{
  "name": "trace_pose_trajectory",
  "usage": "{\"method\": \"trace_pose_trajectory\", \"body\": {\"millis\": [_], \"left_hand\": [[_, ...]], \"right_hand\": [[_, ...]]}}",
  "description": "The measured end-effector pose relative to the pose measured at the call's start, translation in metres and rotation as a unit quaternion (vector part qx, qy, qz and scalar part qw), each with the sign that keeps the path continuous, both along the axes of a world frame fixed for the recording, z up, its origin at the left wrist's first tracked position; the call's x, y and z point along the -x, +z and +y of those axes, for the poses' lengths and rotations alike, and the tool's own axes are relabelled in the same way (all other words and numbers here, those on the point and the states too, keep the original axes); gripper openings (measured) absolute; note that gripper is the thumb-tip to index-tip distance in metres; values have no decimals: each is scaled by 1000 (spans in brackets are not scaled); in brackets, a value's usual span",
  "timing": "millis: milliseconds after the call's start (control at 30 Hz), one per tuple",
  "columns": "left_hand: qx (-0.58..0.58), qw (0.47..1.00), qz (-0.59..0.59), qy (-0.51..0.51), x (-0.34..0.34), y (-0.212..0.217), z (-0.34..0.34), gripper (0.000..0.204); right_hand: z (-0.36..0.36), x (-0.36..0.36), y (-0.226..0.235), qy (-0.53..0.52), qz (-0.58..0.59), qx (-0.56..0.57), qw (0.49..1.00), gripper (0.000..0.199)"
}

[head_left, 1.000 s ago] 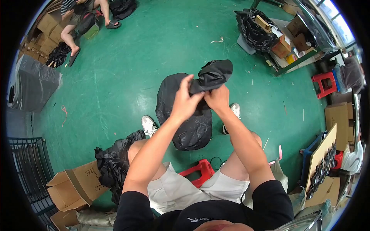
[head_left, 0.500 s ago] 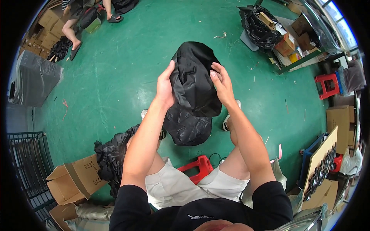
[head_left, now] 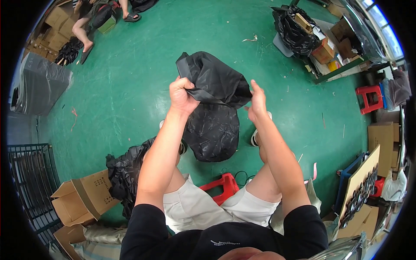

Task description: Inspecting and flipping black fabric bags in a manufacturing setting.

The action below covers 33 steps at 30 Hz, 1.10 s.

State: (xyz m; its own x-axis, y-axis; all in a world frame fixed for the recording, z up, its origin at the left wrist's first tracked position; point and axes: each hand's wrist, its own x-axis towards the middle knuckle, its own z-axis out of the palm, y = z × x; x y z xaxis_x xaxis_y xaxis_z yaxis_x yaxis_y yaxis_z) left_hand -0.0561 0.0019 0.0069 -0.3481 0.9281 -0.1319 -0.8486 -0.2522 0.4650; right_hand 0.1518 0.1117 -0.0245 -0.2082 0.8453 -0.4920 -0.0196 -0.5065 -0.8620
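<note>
A black fabric piece [head_left: 216, 80], baggy like a cover or a bag, hangs in front of me above the floor. My left hand [head_left: 183, 95] is closed on its left edge, with the thumb over the cloth. At the right edge, my right hand [head_left: 257, 99] has its fingers stretched out against the fabric, and part of the hand faces away from view. Below the cloth, between my feet, stands a rounded, wrinkled black bundle [head_left: 212, 134]; the held piece covers its upper end. Whether the two are joined, I cannot tell.
A heap of black fabric [head_left: 130, 173] lies by my left leg, next to an open cardboard box [head_left: 86, 195]. Between my thighs is a red stool [head_left: 223, 188]. A cluttered rack [head_left: 333, 71] stands at the far right. Another person's leg [head_left: 81, 32] shows at the far left.
The fabric has turned and spread sideways, its lower edge lifting off the bundle. My left hand has gone from flat against it to gripping its edge; my right hand has moved slightly right and down.
</note>
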Motion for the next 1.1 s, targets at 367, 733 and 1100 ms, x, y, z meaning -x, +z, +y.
{"method": "trace_pose_trajectory", "body": {"millis": [367,733,1100], "left_hand": [[6,1000,18,15,-13,21,-2,45],[173,977,110,-67,-44,11,3,21],[44,998,13,-34,-28,18,7,38]], "right_hand": [[0,0,22,77,359,103,924,38],[16,-15,29,56,458,75,884,36],[17,-29,39,53,485,94,868,41]]}}
